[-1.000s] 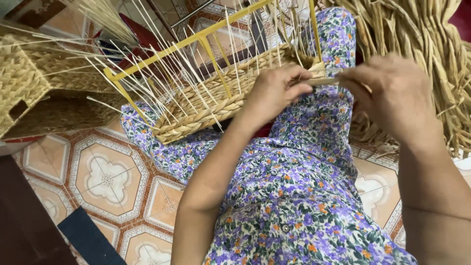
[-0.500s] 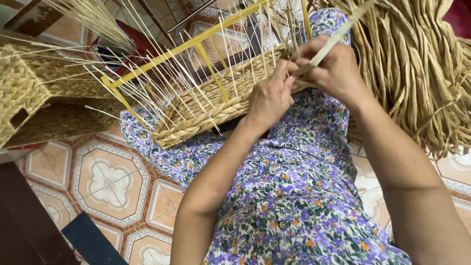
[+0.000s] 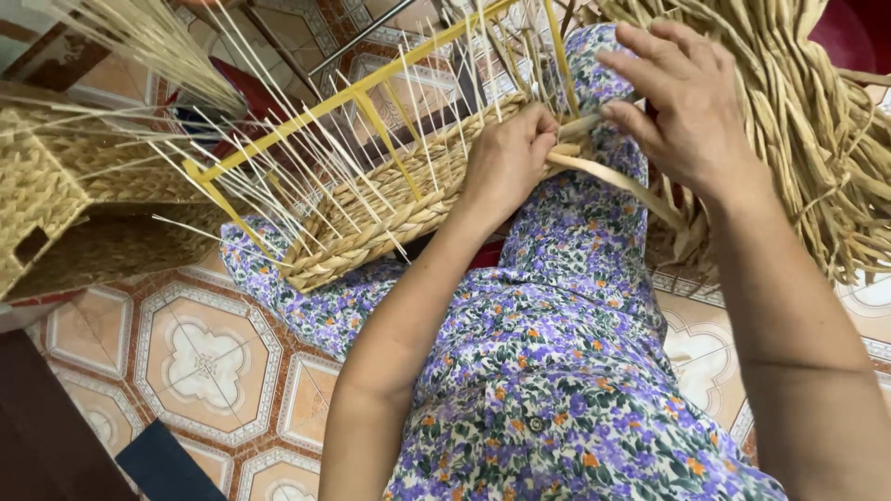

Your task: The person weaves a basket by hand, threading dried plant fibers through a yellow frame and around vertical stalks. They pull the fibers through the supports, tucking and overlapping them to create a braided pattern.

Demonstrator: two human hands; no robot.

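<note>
A half-woven straw basket (image 3: 371, 218) lies tilted across my lap, built on a yellow metal frame (image 3: 353, 88) with thin pale spokes sticking up. My left hand (image 3: 506, 158) presses on the woven rim at its right end, fingers curled over the braid. My right hand (image 3: 682, 102) pinches a flat tan straw strand (image 3: 617, 181) that runs from the rim down to the right. Both hands sit close together over my floral purple dress (image 3: 557, 371).
A big bundle of dried straw strands (image 3: 817, 121) hangs at the right. A finished woven basket (image 3: 56, 204) stands at the left. Patterned floor tiles (image 3: 204, 353) lie below, with a dark board (image 3: 37, 436) at the bottom-left corner.
My right hand came in against my left hand at the rim, then drew back to the right, pulling the strand out. The basket stays on my lap.
</note>
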